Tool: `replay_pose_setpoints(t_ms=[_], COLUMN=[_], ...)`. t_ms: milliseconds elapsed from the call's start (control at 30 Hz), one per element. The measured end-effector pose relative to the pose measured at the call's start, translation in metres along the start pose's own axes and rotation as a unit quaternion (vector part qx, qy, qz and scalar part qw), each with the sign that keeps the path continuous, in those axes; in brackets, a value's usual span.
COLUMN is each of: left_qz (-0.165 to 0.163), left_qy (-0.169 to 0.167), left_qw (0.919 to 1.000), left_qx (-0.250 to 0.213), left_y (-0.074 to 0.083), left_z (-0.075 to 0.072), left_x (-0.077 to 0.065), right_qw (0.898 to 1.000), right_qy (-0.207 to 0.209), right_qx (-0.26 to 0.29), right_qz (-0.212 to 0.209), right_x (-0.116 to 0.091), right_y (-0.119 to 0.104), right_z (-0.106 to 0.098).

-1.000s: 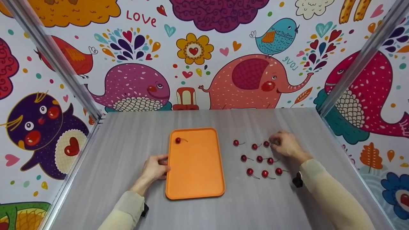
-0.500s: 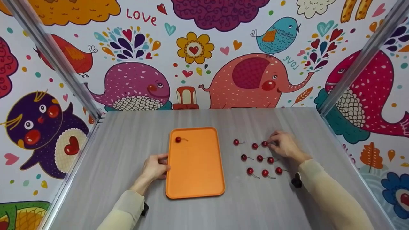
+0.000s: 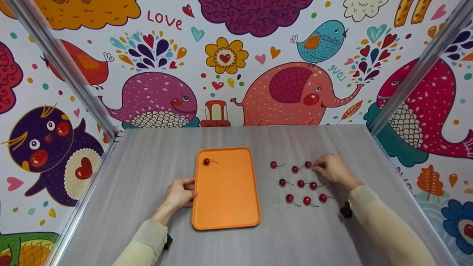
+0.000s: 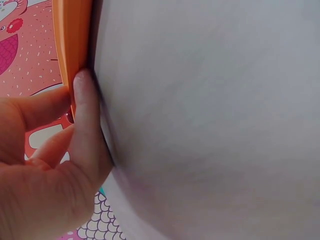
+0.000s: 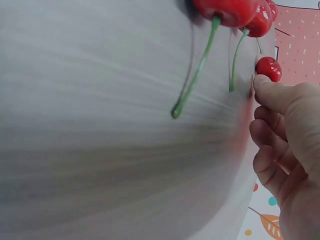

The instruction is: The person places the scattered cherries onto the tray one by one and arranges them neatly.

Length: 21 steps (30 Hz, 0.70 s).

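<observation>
An orange tray (image 3: 226, 192) lies on the grey table, a single cherry (image 3: 206, 161) with its stem near the tray's far left corner. At the tray's left edge, my left hand (image 3: 179, 194) holds the rim; in the left wrist view its digits touch the tray edge (image 4: 75, 40). Right of the tray, several red cherries lie in loose rows, such as this front one (image 3: 307, 200). My right hand (image 3: 332, 169) pinches the stem end of the far right cherry (image 3: 308, 164). The stem itself is mostly hidden by the thumb, even in the right wrist view (image 5: 269, 69).
Close to the right wrist camera lie other cherries with green stems (image 5: 200, 65). A printed cartoon wall (image 3: 221, 88) rises behind the table (image 3: 155, 147). Metal posts (image 3: 417, 66) stand at both far corners.
My right fingers have closed in on the far right cherry, which shifted slightly left, then back right and a little farther away. The left hand and tray keep their places.
</observation>
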<state>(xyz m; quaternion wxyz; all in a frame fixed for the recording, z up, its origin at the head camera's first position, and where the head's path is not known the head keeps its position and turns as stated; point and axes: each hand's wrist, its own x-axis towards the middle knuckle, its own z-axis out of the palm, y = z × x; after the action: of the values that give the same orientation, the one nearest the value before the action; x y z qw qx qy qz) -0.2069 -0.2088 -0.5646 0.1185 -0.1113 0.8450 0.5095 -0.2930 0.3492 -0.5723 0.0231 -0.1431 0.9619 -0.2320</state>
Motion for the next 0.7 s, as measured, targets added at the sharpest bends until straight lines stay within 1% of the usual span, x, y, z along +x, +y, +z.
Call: replay_pose_setpoints(t_ms=[100, 167, 333, 533, 700], left_qz=[-0.001, 0.0, 0.001, -0.001, 0.003], left_qy=[-0.003, -0.004, -0.003, -0.003, 0.001], left_qw=[1.0, 0.9999, 1.0, 1.0, 1.0], left_qx=[-0.006, -0.01, -0.008, -0.005, 0.0], left_y=[-0.001, -0.002, -0.001, 0.0, -0.001], left_z=[0.0, 0.0, -0.001, 0.0, 0.0], left_x=[0.0, 0.001, 0.0, 0.001, 0.0], right_qw=[1.0, 1.0, 0.999, 0.997, 0.992], right_qy=[0.001, -0.004, -0.016, -0.005, -0.002], right_qx=[-0.015, -0.018, 0.007, 0.034, 0.073], right_qz=[-0.016, -0.016, 0.028, 0.063, 0.099], right_x=[-0.001, -0.002, -0.003, -0.005, -0.007], right_y=[0.0, -0.001, -0.002, -0.002, -0.006], right_z=[-0.002, -0.005, -0.01, -0.012, -0.013])
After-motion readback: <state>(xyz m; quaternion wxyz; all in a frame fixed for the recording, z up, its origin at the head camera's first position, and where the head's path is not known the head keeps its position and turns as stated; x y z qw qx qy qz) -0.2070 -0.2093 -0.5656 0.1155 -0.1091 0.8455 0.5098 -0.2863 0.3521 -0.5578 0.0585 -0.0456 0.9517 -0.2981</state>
